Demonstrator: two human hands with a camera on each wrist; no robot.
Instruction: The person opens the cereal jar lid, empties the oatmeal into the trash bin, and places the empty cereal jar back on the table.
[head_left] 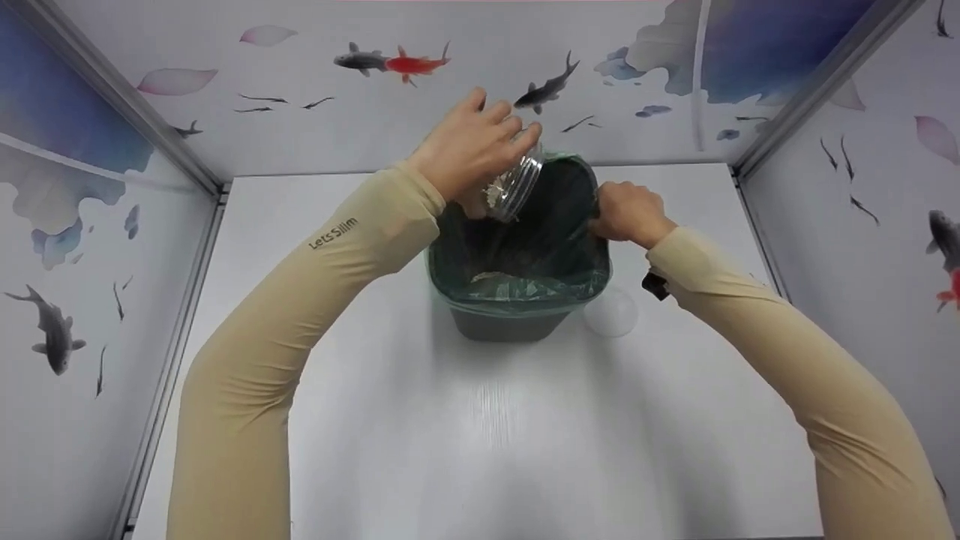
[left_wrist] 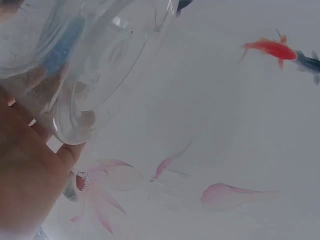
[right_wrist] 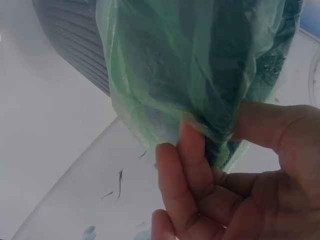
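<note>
My left hand [head_left: 476, 150] grips a clear jar [head_left: 523, 184] with a ridged neck, tipped with its mouth toward the inside of a dark grey trash bin [head_left: 510, 328]. Pale bits show inside the jar near its neck. The left wrist view shows the jar's thick clear base [left_wrist: 75, 122] beside the palm. A green trash bag [head_left: 529, 291] lines the bin and folds over its rim. At the bin's right side my right hand [head_left: 632, 214] pinches the bag and rim between thumb and fingers, seen close in the right wrist view.
A clear round lid-like disc [head_left: 611, 313] lies on the white table [head_left: 495, 450], just right of the bin. Walls printed with fish and petals [head_left: 176, 81] enclose the table at the back and both sides.
</note>
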